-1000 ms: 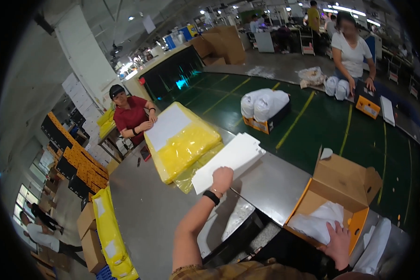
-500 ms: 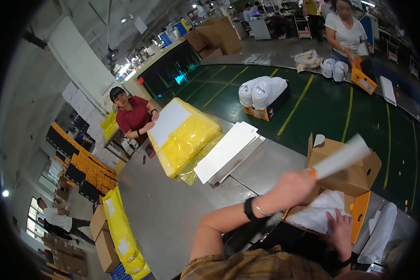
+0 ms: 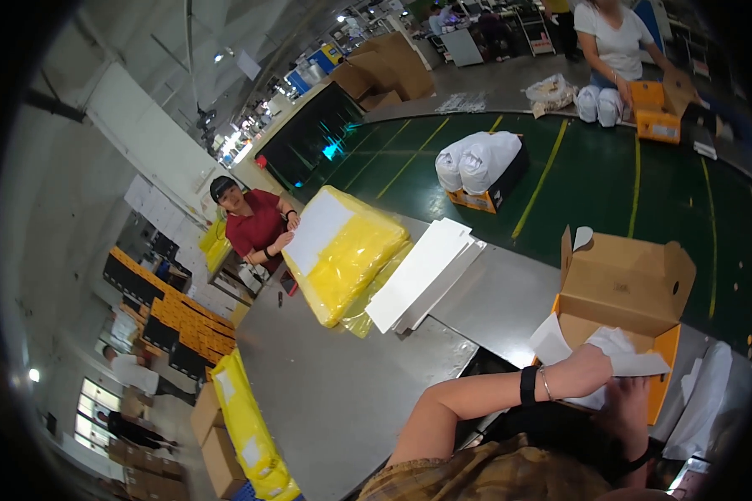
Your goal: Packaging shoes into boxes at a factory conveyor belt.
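An open shoebox (image 3: 622,280) stands in front of me, orange outside and plain brown cardboard inside, its lid tipped back. In it lies a white paper-wrapped bundle (image 3: 612,340), mostly covered by my hands. My left hand (image 3: 582,372), with a black band and a bracelet at the wrist, is closed on a stiff white sheet (image 3: 641,365) that lies across the box's near part. Close beside it, at the near side of the box, is my right hand (image 3: 625,407); its fingertips are hidden under the sheet. Another white sheet (image 3: 550,341) sticks up at the box's left side.
Flat white cards (image 3: 422,275) are stacked on the metal table (image 3: 334,376), beside a yellow plastic-wrapped pack (image 3: 355,250). A box with two white-wrapped bundles (image 3: 480,159) sits on the green conveyor (image 3: 409,188). A white-wrapped piece (image 3: 706,401) lies right. Two co-workers stand across.
My left hand has come down and right with the white sheet, from above the box into it. The right hand's spread fingers are now partly covered. The far co-worker's orange box has opened.
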